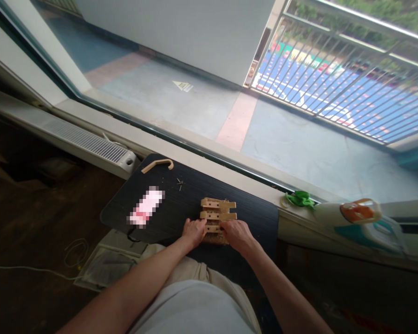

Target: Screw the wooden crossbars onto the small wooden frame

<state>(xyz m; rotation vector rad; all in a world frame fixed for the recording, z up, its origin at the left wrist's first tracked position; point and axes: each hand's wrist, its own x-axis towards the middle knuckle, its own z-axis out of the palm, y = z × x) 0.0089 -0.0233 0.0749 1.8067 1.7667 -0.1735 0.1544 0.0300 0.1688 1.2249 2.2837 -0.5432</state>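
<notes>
Evidently for steadiness, the left hand (194, 232) and right hand (237, 235) each grip an end of the nearest slat (213, 229), laid across the brown block (214, 239) on the table (256, 218); the hook (156, 163) lies well apart, perhaps to leave room

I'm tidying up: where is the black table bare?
Between the slatted brown wooden block and the right edge of the black table; between the block and the small thin pieces. Crowded: around left hand and right hand, on the block.

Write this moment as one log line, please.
left hand: at nearest wooden slat; right hand: at slat's other end; table: wooden hook
</notes>
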